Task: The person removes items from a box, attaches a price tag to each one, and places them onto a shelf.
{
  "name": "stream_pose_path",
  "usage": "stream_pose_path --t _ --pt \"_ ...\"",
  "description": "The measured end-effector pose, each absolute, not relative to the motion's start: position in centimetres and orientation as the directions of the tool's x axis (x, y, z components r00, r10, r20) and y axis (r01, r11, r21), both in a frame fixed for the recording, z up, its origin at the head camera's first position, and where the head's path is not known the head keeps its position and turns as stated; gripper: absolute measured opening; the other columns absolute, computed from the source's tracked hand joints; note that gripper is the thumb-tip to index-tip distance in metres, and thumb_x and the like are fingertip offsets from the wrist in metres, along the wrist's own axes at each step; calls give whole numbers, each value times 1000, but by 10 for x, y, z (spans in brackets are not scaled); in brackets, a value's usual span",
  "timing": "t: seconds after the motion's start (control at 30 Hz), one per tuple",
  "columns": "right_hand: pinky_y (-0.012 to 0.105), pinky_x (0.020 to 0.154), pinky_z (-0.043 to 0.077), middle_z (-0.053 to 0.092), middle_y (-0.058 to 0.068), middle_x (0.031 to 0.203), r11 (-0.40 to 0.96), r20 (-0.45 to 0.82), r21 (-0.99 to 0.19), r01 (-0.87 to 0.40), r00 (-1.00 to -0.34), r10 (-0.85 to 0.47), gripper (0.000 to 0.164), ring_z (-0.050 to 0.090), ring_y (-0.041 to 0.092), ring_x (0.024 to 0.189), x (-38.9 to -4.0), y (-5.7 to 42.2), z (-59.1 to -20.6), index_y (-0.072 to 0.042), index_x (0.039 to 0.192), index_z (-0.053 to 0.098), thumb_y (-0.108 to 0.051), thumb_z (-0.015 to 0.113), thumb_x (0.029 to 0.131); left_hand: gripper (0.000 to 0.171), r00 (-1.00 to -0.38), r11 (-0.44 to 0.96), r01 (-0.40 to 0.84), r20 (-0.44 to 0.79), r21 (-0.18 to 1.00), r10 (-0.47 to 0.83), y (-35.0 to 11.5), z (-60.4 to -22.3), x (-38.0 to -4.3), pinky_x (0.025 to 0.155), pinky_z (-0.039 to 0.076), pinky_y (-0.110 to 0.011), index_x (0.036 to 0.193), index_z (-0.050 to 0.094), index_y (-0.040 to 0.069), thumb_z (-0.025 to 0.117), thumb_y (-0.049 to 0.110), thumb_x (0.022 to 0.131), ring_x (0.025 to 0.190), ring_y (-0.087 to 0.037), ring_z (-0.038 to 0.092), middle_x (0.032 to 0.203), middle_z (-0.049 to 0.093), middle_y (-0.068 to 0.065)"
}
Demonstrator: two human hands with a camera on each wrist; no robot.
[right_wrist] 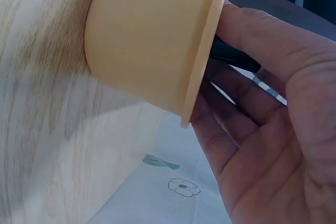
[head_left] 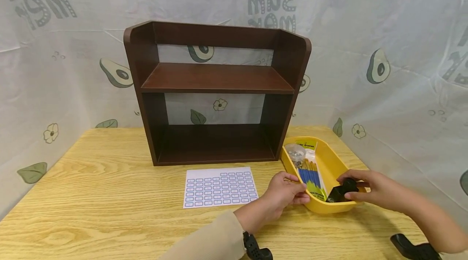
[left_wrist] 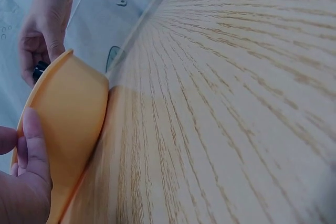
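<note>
A yellow tub (head_left: 330,158) stands on the table at the right. My left hand (head_left: 283,195) pinches its near left rim; in the left wrist view, the fingers (left_wrist: 37,142) lie along its outer wall. Over the near right end, my right hand (head_left: 369,187) holds a glossy black object (head_left: 341,191) between thumb and fingers, inside the tub. Its kind cannot be made out, and the right wrist view shows only a dark part (right_wrist: 233,56) past the rim. Beside it in the tub lie a pack of blue-and-yellow brushes (head_left: 310,174) and a round clear container (head_left: 295,152) with small bits inside.
A dark brown two-level shelf (head_left: 217,79) stands at the back, its right foot close to the tub. In front of it lies a white sheet of blue-framed labels (head_left: 219,187). A printed cloth (head_left: 409,28) hangs behind and beside the wood-grain table (head_left: 109,207).
</note>
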State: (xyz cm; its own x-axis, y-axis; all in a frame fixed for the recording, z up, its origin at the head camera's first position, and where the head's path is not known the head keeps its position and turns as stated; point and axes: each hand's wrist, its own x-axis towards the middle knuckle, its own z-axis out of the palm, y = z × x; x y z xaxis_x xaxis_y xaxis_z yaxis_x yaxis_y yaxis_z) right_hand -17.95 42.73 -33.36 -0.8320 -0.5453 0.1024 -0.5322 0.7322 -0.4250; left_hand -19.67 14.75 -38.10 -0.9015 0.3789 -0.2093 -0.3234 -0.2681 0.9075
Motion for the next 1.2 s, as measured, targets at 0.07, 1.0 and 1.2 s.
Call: stream_pose_path --t 0.07,1.0,1.2 --pt "14 80 54 73 -6 111 731 100 -431 -529 -833 -544 29 62 -8 99 -179 427 -334 -8 120 69 -11 78 93 22 -901 -267 -322 -207 908 382 147 -381 -196 69 64 -28 106 52 6 69 -4 96 59 -11 67 89 65 -12" --pt "24 64 46 68 -7 103 621 166 -555 -554 -805 -569 28 60 4 79 -178 428 -339 -12 116 66 2 73 93 22 -898 -267 -326 -208 907 387 147 -380 -195 69 64 -28 108 52 6 68 -3 97 61 -11 68 88 66 -11" --pt "23 66 49 67 -8 104 649 188 -543 -533 -830 -525 25 62 3 82 -176 424 -337 -12 116 65 -1 73 95 22 -899 -269 -325 -207 907 386 147 -381 -196 70 64 -29 108 52 7 69 -3 97 61 -12 68 87 65 -11"
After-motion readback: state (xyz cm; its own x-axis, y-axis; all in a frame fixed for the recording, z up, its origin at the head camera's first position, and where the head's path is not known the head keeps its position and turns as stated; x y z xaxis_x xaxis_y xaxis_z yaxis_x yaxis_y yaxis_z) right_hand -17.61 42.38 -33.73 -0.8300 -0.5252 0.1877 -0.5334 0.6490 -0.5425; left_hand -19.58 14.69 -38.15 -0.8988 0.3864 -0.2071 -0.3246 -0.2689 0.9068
